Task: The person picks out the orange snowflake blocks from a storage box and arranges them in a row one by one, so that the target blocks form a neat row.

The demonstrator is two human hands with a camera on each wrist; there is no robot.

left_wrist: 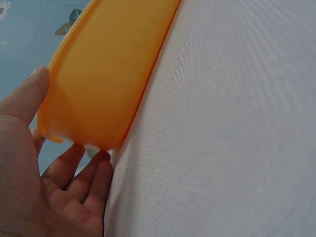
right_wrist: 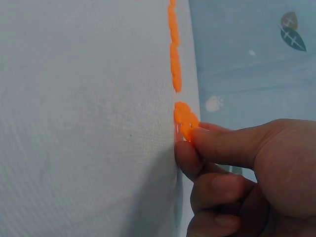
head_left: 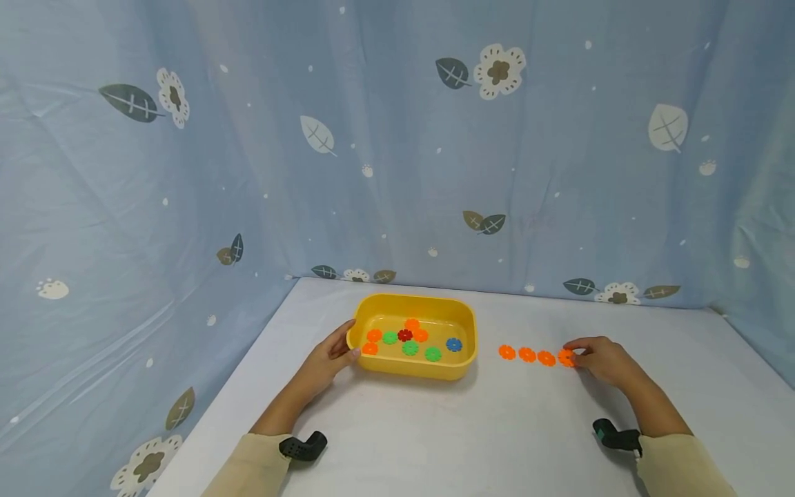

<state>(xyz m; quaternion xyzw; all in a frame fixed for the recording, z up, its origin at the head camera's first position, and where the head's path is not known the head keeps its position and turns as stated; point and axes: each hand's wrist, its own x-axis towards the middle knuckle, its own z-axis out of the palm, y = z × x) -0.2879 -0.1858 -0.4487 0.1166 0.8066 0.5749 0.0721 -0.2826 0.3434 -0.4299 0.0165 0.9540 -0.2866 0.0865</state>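
Orange flower-shaped plastic disc (head_left: 564, 358) is lining up beside three matching discs (head_left: 527, 355) in my head view, right of a yellow rectangular plastic tray (head_left: 410, 368) on the white tabletop (head_left: 435, 442). Left wrist: I'm seeing the left hand (left_wrist: 52, 197) gripping the tray. Right wrist: the right hand (right_wrist: 269, 173) is pinching the disc, tilted.

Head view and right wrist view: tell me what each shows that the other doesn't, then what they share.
Only the head view shows the yellow tray with its loose pieces, including a blue piece and a dark red piece, and the left hand gripping the tray's end.

Only the right wrist view shows the curled lower fingers of the right hand.

Both show the right hand pinching an orange piece, other orange pieces lined up beside it, the white table and the blue printed curtain.
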